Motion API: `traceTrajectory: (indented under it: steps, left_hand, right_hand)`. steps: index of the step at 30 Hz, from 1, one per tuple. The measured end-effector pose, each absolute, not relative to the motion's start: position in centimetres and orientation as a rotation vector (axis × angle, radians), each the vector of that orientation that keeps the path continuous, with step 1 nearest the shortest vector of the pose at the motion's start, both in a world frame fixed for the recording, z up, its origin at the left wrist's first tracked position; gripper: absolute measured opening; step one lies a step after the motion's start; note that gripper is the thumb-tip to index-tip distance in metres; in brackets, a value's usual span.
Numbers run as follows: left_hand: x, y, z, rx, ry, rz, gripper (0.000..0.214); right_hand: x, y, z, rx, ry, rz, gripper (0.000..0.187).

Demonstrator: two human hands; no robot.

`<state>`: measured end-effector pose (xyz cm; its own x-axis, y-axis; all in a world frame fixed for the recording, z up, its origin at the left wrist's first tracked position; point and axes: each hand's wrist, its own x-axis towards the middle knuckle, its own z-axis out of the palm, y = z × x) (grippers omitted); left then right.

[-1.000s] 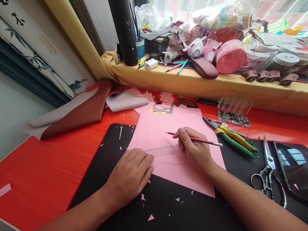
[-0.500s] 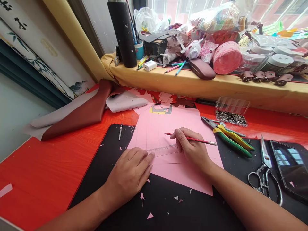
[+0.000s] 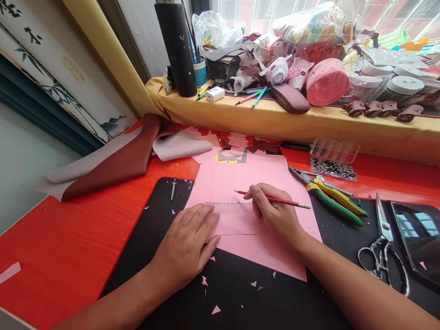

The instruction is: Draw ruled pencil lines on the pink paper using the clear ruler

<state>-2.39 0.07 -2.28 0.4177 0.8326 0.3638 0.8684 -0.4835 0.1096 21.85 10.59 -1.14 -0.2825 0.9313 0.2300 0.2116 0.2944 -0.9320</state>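
Note:
A sheet of pink paper (image 3: pixel 254 256) with thin ruled lines lies on the black cutting mat (image 3: pixel 165 311). Across its middle rests a clear plastic ruler (image 3: pixel 232 207). My left hand (image 3: pixel 192 243) lies flat, fingers stretched, its fingertips on the ruler's left end and the paper. In my right hand (image 3: pixel 271 208) is a red pencil (image 3: pixel 288 201), held between thumb and fingers, its tip pointing left just above the ruler's upper edge. Whether the tip touches the paper I cannot tell. The right hand's lower fingers are at the ruler's right part and hide its end.
Right of the paper lie pliers (image 3: pixel 338 201), scissors (image 3: pixel 383 247) and a phone (image 3: pixel 417 238). Behind them stands an open box of small metal parts (image 3: pixel 333 168). Rolled brown leather-like sheet (image 3: pixel 113 169) lies at left. A crowded, cloth-covered ledge (image 3: pixel 247 114) borders the back.
The ruler has turned from a slant to nearly level, its left end moving up the paper. My left fingers have shifted slightly upward with it. The pencil hand has barely moved.

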Motion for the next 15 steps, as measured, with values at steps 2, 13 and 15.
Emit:
traceTrajectory:
  steps: [2,13,15]
  left_hand:
    - [-2.42,0.07,-2.38,-2.571,-1.552,-0.557,0.042]
    - [-2.45,0.16,-2.75,-2.548,-1.598,-0.459,0.047]
    - [-2.44,0.14,-2.84,-2.544,-1.606,-0.452,0.047]
  right_hand:
    - [21.82,10.57,-1.14,-1.047,-1.7,1.054,0.051]
    - [21.78,10.54,-0.92,-1.068,-1.707,1.065,0.05]
    - [21.77,10.53,-0.96,-1.065,-1.704,1.07,0.05]
